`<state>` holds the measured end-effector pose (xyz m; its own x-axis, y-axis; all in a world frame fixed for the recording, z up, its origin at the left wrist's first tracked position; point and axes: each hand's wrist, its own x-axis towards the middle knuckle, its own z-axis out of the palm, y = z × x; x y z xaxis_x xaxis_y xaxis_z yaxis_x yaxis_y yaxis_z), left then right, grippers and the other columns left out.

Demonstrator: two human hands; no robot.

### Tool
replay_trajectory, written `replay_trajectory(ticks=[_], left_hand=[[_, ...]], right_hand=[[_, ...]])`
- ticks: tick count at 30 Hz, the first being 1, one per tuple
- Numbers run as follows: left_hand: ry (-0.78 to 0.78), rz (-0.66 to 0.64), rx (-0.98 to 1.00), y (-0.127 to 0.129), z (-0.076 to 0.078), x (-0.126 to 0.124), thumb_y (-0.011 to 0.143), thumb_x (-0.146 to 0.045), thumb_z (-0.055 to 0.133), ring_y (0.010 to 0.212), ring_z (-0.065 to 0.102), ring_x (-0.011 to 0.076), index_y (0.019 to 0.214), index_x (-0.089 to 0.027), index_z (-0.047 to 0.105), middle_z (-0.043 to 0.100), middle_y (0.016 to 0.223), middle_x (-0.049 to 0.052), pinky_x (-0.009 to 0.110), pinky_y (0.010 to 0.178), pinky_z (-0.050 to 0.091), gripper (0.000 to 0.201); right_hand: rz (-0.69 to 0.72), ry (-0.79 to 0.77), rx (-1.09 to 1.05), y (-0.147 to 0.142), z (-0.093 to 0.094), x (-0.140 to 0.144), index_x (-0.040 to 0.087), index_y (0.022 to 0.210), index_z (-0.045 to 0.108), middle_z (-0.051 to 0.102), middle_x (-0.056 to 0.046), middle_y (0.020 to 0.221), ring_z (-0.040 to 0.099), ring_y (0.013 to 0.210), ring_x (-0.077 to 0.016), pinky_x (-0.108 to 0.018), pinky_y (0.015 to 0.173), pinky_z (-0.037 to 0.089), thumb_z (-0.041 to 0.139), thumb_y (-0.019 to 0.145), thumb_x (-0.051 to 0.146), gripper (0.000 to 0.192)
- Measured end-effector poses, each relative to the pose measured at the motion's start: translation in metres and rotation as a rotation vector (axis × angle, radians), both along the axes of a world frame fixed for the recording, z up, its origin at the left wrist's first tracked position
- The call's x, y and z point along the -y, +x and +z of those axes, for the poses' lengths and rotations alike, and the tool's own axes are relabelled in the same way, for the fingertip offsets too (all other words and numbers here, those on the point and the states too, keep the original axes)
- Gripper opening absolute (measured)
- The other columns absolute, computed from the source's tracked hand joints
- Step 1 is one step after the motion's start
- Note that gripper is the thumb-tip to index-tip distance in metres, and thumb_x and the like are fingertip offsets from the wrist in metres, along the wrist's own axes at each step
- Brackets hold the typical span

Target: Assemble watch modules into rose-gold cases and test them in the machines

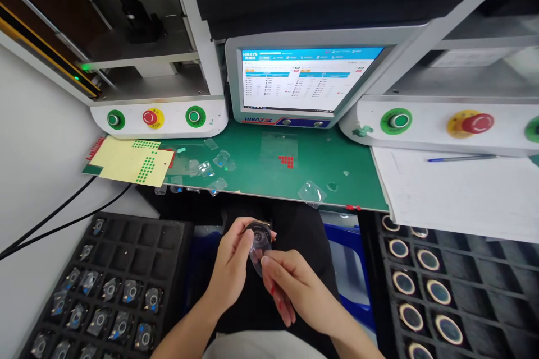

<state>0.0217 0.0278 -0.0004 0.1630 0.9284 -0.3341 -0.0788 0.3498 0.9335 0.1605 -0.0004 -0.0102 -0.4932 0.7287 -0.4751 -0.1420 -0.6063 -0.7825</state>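
Over my lap, my left hand [236, 252] grips a small dark round part [260, 230], thumb on its face and fingers behind. A clear plastic film [257, 255] hangs down from the part. My right hand [290, 283] pinches the film's lower right edge between thumb and forefinger, its other fingers curled below. Small red bits show on the right fingers. What kind of device the round part is, I cannot tell.
A black foam tray [138, 230] of film-covered parts lies left; another tray [471, 291] with gold-rimmed round parts lies right. Film scraps [221, 157], yellow sticker sheets [130, 160], papers [455, 190] and a pen [461, 158] lie on the green bench [252, 151], below a monitor [307, 78] and button panels.
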Motion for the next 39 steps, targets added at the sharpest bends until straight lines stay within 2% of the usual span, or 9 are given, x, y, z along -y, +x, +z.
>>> replay_trajectory(ticks=[3, 5, 13, 19, 23, 30, 34, 36, 39], left_hand=[[0.099, -0.038, -0.102, 0.001, 0.004, 0.007, 0.100, -0.061, 0.039, 0.089, 0.070, 0.0213, 0.100, -0.017, 0.065, 0.075, 0.096, 0.009, 0.028, 0.079, 0.054, 0.052], [0.169, -0.078, -0.155, 0.001, 0.005, 0.010, 0.100, -0.061, 0.037, 0.093, 0.069, 0.0225, 0.102, -0.017, 0.065, 0.074, 0.099, 0.009, 0.029, 0.079, 0.053, 0.053], [0.318, -0.146, -0.289, 0.002, 0.002, 0.015, 0.103, -0.033, 0.047, 0.098, 0.070, 0.0169, 0.108, -0.022, 0.065, 0.075, 0.107, 0.003, 0.024, 0.088, 0.050, 0.021], [0.208, -0.009, -0.146, 0.008, 0.001, 0.015, 0.100, -0.042, 0.052, 0.093, 0.071, 0.0188, 0.099, -0.021, 0.067, 0.077, 0.103, 0.005, 0.024, 0.083, 0.054, 0.026], [0.138, 0.064, -0.047, 0.013, -0.002, 0.019, 0.097, -0.048, 0.057, 0.102, 0.070, 0.0218, 0.101, -0.020, 0.068, 0.076, 0.110, 0.008, 0.029, 0.092, 0.054, 0.030], [0.080, -0.061, -0.107, 0.025, -0.011, 0.017, 0.095, -0.051, 0.060, 0.120, 0.063, 0.0263, 0.109, -0.021, 0.070, 0.068, 0.129, 0.010, 0.034, 0.103, 0.050, 0.035], [0.151, -0.104, -0.220, 0.039, -0.018, 0.009, 0.090, -0.048, 0.066, 0.122, 0.062, 0.0255, 0.117, -0.023, 0.066, 0.065, 0.134, 0.008, 0.033, 0.103, 0.049, 0.037], [0.130, -0.113, -0.218, 0.047, -0.023, 0.005, 0.090, -0.049, 0.067, 0.120, 0.062, 0.0260, 0.115, -0.023, 0.065, 0.066, 0.129, 0.008, 0.037, 0.106, 0.047, 0.037], [0.085, -0.133, -0.213, 0.058, -0.030, 0.000, 0.086, -0.051, 0.069, 0.117, 0.063, 0.0294, 0.111, -0.021, 0.065, 0.068, 0.125, 0.010, 0.044, 0.108, 0.046, 0.039]], right_hand=[[0.020, -0.003, 0.039, 0.003, 0.002, 0.000, 0.018, 0.061, 0.046, 0.041, 0.007, 0.044, 0.043, 0.031, -0.0039, -0.011, 0.029, 0.027, 0.048, 0.080, 0.082, 0.066], [0.027, -0.009, 0.062, 0.005, 0.004, -0.001, 0.019, 0.061, 0.045, 0.040, 0.008, 0.043, 0.042, 0.030, -0.0043, -0.012, 0.028, 0.027, 0.047, 0.078, 0.084, 0.068], [0.042, 0.037, 0.197, 0.006, 0.010, 0.001, 0.021, 0.060, 0.045, 0.038, 0.007, 0.043, 0.041, 0.030, -0.0072, -0.017, 0.030, 0.025, 0.041, 0.085, 0.076, 0.061], [-0.139, 0.216, 0.477, 0.006, 0.011, 0.002, 0.019, 0.058, 0.046, 0.041, 0.004, 0.051, 0.034, 0.046, -0.0069, -0.021, 0.045, 0.023, 0.055, 0.084, 0.053, 0.044], [-0.230, 0.337, 0.523, 0.007, 0.003, 0.004, 0.019, 0.071, 0.053, 0.042, 0.006, 0.055, 0.036, 0.049, -0.0077, -0.022, 0.048, 0.026, 0.059, 0.083, 0.044, 0.028], [-0.280, 0.431, 0.598, 0.019, -0.002, 0.006, 0.019, 0.065, 0.054, 0.045, 0.003, 0.056, 0.037, 0.050, -0.0082, -0.022, 0.047, 0.029, 0.051, 0.092, 0.053, 0.044], [-0.275, 0.331, 0.962, 0.061, -0.016, 0.017, 0.018, 0.061, 0.056, 0.055, 0.001, 0.060, 0.048, 0.057, -0.0099, -0.024, 0.057, 0.036, 0.063, 0.088, 0.050, 0.041], [-0.257, 0.184, 1.187, 0.095, -0.028, 0.032, 0.017, 0.068, 0.061, 0.061, -0.002, 0.068, 0.056, 0.066, -0.0127, -0.026, 0.067, 0.043, 0.062, 0.091, 0.046, 0.036], [-0.206, -0.144, 1.480, 0.152, -0.049, 0.069, 0.015, 0.093, 0.066, 0.068, -0.004, 0.090, 0.064, 0.083, -0.0163, -0.035, 0.080, 0.052, 0.055, 0.098, 0.039, 0.027]])
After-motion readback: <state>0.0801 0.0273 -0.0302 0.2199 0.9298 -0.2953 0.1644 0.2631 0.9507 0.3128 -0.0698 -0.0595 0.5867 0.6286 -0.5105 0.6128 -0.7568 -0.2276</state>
